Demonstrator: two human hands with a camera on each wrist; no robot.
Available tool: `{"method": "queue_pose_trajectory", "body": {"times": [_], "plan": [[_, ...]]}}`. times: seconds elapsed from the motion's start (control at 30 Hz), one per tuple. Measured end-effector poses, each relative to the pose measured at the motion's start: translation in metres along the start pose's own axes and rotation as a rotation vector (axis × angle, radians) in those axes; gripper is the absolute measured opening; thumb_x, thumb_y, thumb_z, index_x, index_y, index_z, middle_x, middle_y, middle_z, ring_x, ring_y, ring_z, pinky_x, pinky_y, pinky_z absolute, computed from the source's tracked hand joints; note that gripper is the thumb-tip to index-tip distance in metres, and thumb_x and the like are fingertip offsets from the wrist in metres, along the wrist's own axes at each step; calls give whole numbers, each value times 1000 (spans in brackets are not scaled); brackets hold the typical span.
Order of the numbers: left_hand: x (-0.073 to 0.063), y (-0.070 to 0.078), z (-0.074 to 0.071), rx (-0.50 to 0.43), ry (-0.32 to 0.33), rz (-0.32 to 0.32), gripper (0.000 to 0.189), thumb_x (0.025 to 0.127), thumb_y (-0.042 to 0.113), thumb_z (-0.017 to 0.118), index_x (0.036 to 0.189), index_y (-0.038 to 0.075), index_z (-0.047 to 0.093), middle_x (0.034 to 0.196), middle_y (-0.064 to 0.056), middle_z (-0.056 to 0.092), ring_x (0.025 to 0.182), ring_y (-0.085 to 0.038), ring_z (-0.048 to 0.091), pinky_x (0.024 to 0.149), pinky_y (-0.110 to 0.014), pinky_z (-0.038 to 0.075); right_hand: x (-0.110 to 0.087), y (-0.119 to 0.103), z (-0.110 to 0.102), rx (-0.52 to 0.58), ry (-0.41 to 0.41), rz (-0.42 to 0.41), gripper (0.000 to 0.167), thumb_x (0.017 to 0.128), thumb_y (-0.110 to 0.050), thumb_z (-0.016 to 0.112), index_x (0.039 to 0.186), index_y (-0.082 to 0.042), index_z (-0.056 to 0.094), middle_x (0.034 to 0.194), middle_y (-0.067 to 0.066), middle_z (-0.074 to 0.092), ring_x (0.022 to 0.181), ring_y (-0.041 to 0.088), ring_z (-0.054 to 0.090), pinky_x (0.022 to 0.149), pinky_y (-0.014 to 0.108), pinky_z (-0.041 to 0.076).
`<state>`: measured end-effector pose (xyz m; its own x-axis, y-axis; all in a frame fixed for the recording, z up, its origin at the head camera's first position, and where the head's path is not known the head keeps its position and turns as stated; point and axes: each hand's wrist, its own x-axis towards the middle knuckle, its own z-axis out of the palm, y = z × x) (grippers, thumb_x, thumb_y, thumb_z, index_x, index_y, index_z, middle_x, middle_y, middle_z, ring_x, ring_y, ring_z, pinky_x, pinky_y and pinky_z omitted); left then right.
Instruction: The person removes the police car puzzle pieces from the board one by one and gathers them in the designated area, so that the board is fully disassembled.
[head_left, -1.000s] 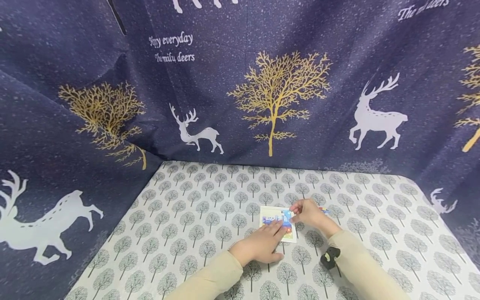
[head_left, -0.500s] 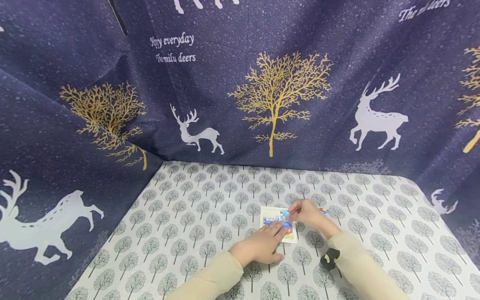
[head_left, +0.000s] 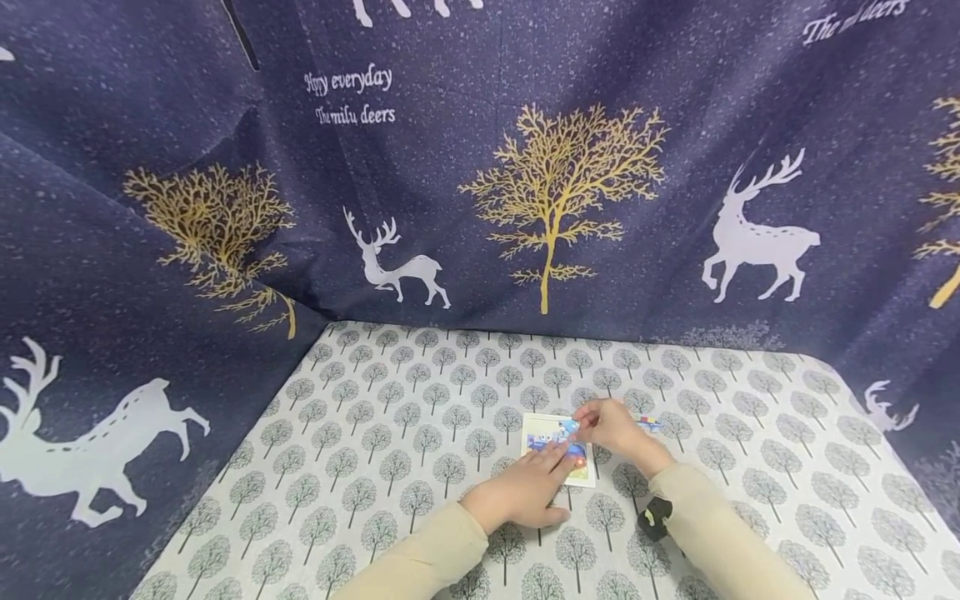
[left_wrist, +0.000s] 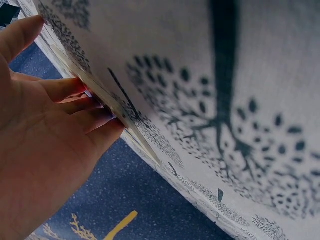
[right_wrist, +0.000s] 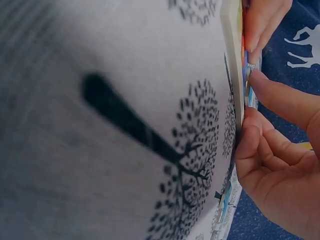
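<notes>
A small cream-framed picture puzzle board (head_left: 533,426) with a colourful blue vehicle picture lies flat on the tablecloth. My left hand (head_left: 517,492) rests across its lower left part, fingers extended onto the picture; the left wrist view shows those fingertips (left_wrist: 117,127) at the board's edge. At the upper right corner, my right hand (head_left: 611,429) pinches a light blue puzzle piece (head_left: 567,426) between thumb and fingers. In the right wrist view this light blue piece (right_wrist: 251,96) shows between the fingertips, close over the board, and my fingers partly hide it.
Just right of the board lie more coloured pieces (head_left: 649,423), partly behind my right hand. A white tablecloth (head_left: 360,467) with grey trees covers the table. Dark blue curtains (head_left: 450,167) with deer and golden trees stand behind and at the left. A black device (head_left: 655,518) sits at my right wrist.
My right fingers have shifted slightly left over the board's upper right corner with the light blue piece. My left hand has stayed in place on the board.
</notes>
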<state>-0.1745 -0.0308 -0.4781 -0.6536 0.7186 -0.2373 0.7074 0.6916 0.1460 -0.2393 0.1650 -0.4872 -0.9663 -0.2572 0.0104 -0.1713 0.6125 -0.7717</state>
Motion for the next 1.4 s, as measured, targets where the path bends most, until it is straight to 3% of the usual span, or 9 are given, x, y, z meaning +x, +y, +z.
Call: {"method": "queue_pose_trajectory", "body": {"times": [0.27,0.43,0.67,0.9,1.0,1.17,1.4], "plan": [[1,0,-1,3,-4,4,79,93,49,56,154,12,23,160,-9,14,147,-24,14,117,-36,20,1,-3,0,2,-14,35,28,68,0,80,89,4,62,76,7,60,67,14,53,61,23,48],[2,0,-1,-3,-16,2,79,93,49,55,154,12,22,160,-9,13,147,-24,12,118,-36,19,1,-2,0,23,-8,23,29,68,3,79,89,2,59,80,9,60,72,17,53,66,26,48],[0,2,-3,2,-2,-3,78,92,49,57,153,12,25,159,-9,18,146,-24,15,117,-36,22,0,1,-4,91,23,28,20,75,4,71,93,5,61,82,7,62,73,15,57,65,24,52],[-1,3,-4,-5,5,-9,78,92,48,57,153,13,25,159,-9,17,146,-24,16,117,-36,21,-4,5,-33,223,47,86,31,81,1,69,108,14,60,91,18,65,75,26,68,71,37,59],[-1,3,-4,-4,8,-5,78,92,48,57,153,12,25,159,-9,18,146,-25,16,117,-36,22,-10,12,-49,227,49,105,40,84,-3,70,116,16,56,95,21,65,79,30,69,74,40,59],[0,2,0,6,13,8,77,93,49,56,153,13,24,159,-9,18,146,-25,17,117,-36,22,-21,27,-75,232,65,106,47,84,-4,71,123,16,52,97,21,63,79,28,69,74,38,59],[0,2,0,12,15,9,78,93,49,56,153,13,23,159,-9,18,146,-24,17,117,-36,22,-39,51,-103,235,110,113,44,85,-4,70,121,16,52,96,17,65,77,17,69,74,34,59]]}}
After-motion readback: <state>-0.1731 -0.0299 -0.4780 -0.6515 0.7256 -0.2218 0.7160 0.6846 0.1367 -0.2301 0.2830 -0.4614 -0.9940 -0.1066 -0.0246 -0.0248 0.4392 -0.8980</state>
